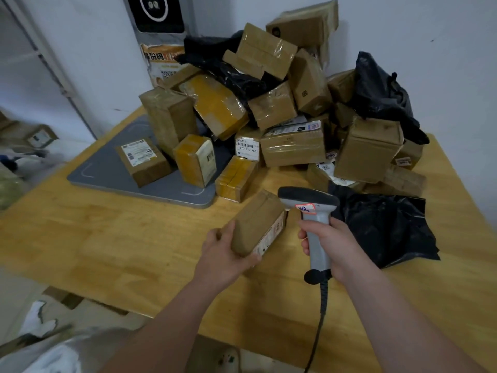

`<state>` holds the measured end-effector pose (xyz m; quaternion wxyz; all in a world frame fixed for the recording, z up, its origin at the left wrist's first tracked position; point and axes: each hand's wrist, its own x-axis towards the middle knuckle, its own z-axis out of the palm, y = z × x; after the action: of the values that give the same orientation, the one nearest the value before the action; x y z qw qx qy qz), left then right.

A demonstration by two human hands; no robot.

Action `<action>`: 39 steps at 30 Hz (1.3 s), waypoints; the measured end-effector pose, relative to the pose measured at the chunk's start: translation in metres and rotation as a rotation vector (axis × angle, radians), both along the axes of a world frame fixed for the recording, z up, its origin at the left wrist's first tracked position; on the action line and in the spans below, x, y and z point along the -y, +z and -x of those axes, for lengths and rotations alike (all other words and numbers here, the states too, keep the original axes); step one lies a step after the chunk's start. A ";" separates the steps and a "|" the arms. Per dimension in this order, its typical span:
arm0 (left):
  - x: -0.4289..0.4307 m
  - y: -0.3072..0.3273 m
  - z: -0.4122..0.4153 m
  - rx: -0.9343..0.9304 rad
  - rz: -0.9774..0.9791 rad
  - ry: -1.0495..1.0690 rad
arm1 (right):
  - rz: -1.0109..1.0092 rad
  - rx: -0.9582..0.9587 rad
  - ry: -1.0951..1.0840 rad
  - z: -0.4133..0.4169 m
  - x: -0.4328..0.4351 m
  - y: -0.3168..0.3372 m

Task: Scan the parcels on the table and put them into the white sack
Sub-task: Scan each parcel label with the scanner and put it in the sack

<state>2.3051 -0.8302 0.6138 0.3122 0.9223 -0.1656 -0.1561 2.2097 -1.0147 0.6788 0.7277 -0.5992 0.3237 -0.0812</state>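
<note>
- Parcel, a small brown box, sits in the left hand above the wooden table, tilted so its white label faces right.
- Left fingers wrap under and around the box's near end, thumb on its left face.
- Right hand grips the grey handle of a scanner, fingers closed round it; the dark head points left at the label, just beside the box.
- Scanner's coiled cord hangs down past the table's near edge.
- Behind, a pile of brown boxes and black bags leans against the white wall.
- Three small parcels stand on a grey pad at the left of the table.
- One flat black bag lies right of the scanner.
- Something white and crumpled shows at bottom left, too blurred to tell what it is.
</note>
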 end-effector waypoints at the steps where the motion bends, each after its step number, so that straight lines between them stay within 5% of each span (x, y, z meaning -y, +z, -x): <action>1: 0.003 -0.003 0.001 0.033 -0.021 -0.004 | 0.004 0.001 0.001 0.004 -0.001 0.001; 4: 0.004 -0.002 0.002 -0.051 0.102 0.164 | 0.010 0.019 0.008 0.015 -0.002 0.007; 8: -0.010 0.007 0.014 -0.652 0.737 0.476 | 0.025 0.032 0.045 0.028 -0.002 0.018; 12: -0.024 0.015 0.033 -0.767 0.976 0.554 | 0.054 0.020 0.160 0.038 -0.006 0.029; 21: -0.081 0.023 0.050 -0.519 0.766 0.705 | 0.322 -0.048 0.497 0.040 -0.038 0.040; 39: -0.226 0.023 0.079 -0.402 0.802 0.887 | 0.468 -0.018 0.832 0.006 -0.161 0.037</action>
<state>2.2258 -0.6046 0.6366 0.6939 0.6670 0.2490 -0.1080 2.2040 -0.8537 0.7162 0.5410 -0.8265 0.0356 0.1512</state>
